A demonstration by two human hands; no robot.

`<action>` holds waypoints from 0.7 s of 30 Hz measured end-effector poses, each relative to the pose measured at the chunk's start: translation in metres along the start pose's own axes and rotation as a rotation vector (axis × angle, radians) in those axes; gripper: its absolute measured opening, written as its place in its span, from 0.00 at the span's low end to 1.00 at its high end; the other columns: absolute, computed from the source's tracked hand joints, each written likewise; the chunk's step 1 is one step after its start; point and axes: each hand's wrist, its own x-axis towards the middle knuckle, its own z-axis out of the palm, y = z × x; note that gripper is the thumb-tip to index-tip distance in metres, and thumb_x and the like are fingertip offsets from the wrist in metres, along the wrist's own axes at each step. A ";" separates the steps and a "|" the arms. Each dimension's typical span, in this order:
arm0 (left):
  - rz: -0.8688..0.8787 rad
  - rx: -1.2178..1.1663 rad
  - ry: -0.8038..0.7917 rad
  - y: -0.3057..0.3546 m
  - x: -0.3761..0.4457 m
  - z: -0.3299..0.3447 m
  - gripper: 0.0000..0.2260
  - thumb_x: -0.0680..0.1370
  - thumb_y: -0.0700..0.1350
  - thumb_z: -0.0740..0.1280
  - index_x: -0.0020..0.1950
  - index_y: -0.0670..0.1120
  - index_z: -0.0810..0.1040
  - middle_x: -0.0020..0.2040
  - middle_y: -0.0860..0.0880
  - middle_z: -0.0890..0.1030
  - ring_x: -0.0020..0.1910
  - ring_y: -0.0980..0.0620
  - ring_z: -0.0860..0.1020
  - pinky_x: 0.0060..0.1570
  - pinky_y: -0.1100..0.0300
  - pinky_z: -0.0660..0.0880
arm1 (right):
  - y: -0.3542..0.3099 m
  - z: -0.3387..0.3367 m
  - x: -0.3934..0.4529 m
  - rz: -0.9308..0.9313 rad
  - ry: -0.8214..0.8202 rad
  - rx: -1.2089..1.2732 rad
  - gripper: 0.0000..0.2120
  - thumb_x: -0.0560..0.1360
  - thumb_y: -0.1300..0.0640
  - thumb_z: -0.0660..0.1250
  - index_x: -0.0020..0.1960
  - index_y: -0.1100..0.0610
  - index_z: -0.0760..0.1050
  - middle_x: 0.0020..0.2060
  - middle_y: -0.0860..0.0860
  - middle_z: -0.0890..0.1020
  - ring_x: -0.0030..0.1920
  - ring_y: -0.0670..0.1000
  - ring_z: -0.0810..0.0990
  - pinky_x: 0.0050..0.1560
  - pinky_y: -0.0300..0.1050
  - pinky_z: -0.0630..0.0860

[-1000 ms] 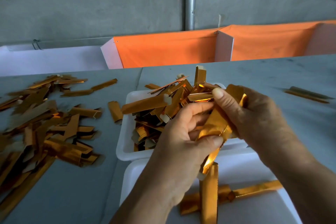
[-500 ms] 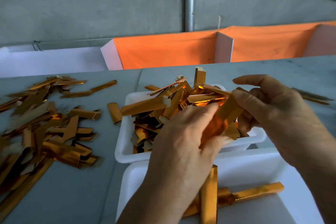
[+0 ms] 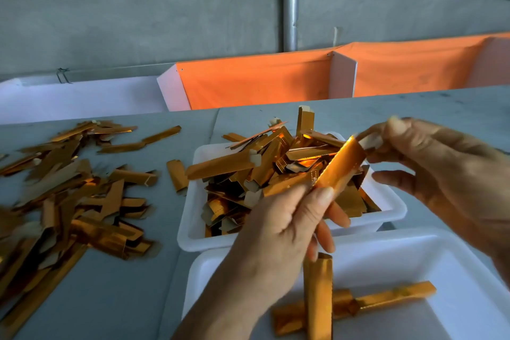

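Note:
My left hand point(image 3: 278, 232) pinches the lower end of a gold foil sleeve point(image 3: 340, 165) between thumb and fingers, holding it tilted above a white tub point(image 3: 190, 232) heaped with gold foil pieces. My right hand point(image 3: 441, 174) pinches the pale flap at the sleeve's upper end with thumb and forefinger, the other fingers spread. Below my hands a second white tub point(image 3: 455, 270) holds three folded gold sleeves point(image 3: 317, 301).
A loose pile of flat gold foil blanks point(image 3: 60, 193) covers the grey table on the left. One short gold piece point(image 3: 176, 175) lies beside the heaped tub. Orange-lined white bins point(image 3: 254, 83) stand along the table's far edge under a concrete wall.
My right hand has pulled away to the right and now pinches the sleeve's top flap. My left hand shifted its hold to the sleeve's lower end, and the sleeve now tilts up to the right.

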 end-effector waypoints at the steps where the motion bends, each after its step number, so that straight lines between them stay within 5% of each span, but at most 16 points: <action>1: -0.048 -0.093 -0.038 -0.001 0.000 -0.003 0.17 0.78 0.54 0.56 0.55 0.45 0.77 0.42 0.52 0.83 0.35 0.57 0.80 0.35 0.65 0.76 | 0.000 -0.002 0.000 0.003 -0.019 -0.038 0.23 0.62 0.33 0.72 0.45 0.51 0.84 0.44 0.48 0.85 0.44 0.44 0.83 0.40 0.35 0.78; 4: -0.101 -0.161 -0.074 -0.004 -0.001 -0.005 0.18 0.77 0.54 0.59 0.64 0.48 0.73 0.49 0.50 0.84 0.42 0.52 0.83 0.42 0.59 0.81 | 0.001 -0.005 -0.001 0.029 -0.033 -0.096 0.25 0.58 0.35 0.75 0.45 0.53 0.83 0.39 0.49 0.84 0.39 0.44 0.82 0.38 0.33 0.77; 8: 0.073 0.465 0.243 -0.001 0.000 -0.002 0.26 0.71 0.60 0.67 0.69 0.59 0.70 0.57 0.61 0.79 0.56 0.63 0.76 0.55 0.63 0.77 | 0.002 0.001 0.000 0.021 0.036 -0.220 0.16 0.59 0.42 0.70 0.40 0.51 0.83 0.33 0.52 0.83 0.32 0.45 0.81 0.33 0.33 0.77; 11: 0.190 0.677 0.344 0.005 0.002 0.001 0.29 0.70 0.58 0.70 0.70 0.54 0.70 0.58 0.57 0.77 0.57 0.56 0.75 0.55 0.59 0.76 | 0.000 0.010 -0.001 0.038 0.064 -0.185 0.11 0.61 0.49 0.70 0.39 0.54 0.82 0.33 0.57 0.83 0.33 0.51 0.83 0.33 0.36 0.78; 21: 0.358 0.727 0.420 0.009 0.002 -0.005 0.22 0.72 0.48 0.68 0.65 0.43 0.77 0.56 0.49 0.79 0.55 0.50 0.78 0.53 0.58 0.78 | -0.007 0.013 -0.005 0.225 -0.032 0.203 0.08 0.61 0.54 0.70 0.37 0.58 0.82 0.30 0.57 0.81 0.32 0.53 0.84 0.31 0.40 0.79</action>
